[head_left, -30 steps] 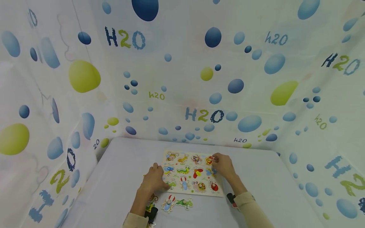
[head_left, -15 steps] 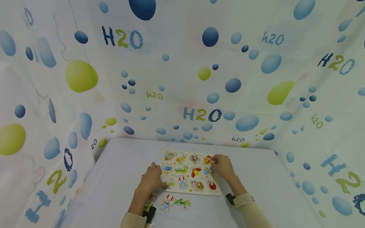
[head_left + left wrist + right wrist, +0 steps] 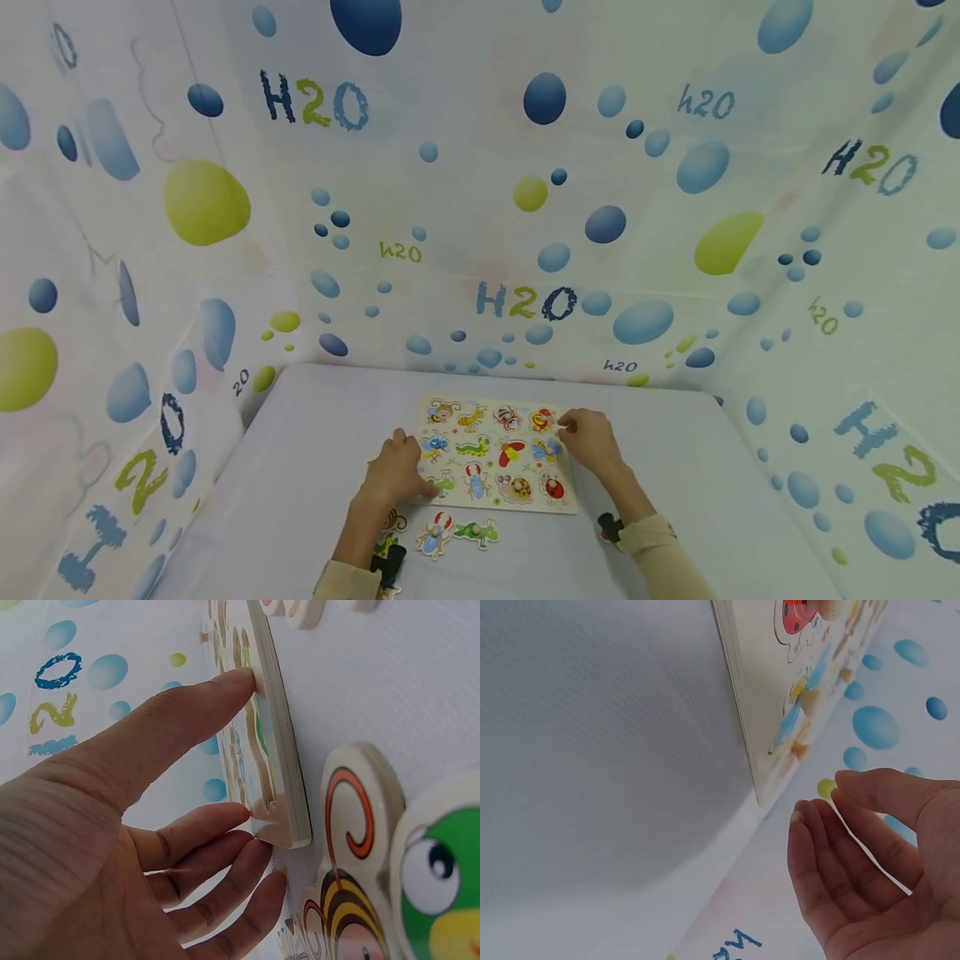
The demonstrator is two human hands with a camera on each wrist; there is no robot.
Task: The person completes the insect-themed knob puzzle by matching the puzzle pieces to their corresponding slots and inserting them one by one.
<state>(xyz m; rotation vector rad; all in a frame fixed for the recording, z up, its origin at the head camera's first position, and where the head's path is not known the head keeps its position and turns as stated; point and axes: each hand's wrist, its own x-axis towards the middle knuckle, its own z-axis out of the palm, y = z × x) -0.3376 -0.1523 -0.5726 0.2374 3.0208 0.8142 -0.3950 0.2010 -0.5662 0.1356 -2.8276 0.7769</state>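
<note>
A wooden peg puzzle board with rows of colourful insect pieces lies on the white table. My left hand grips its near left corner. In the left wrist view, the thumb presses the board's near edge while bent fingertips meet its left side. My right hand is just off the far right corner, beside a red and yellow insect piece set in the board. Seen from the right wrist, thumb and index finger are close together with nothing between them, apart from the knobs.
Loose pieces lie in front of the board: a blue beetle and a green grasshopper. More pieces lie by the left forearm, including a striped bee piece and a green one with a big eye. A patterned curtain surrounds the table.
My right hand has drawn slightly right, its fingertips coming away from the red and yellow piece at the far right corner. My left hand stays on the board; the head view has shifted a little.
</note>
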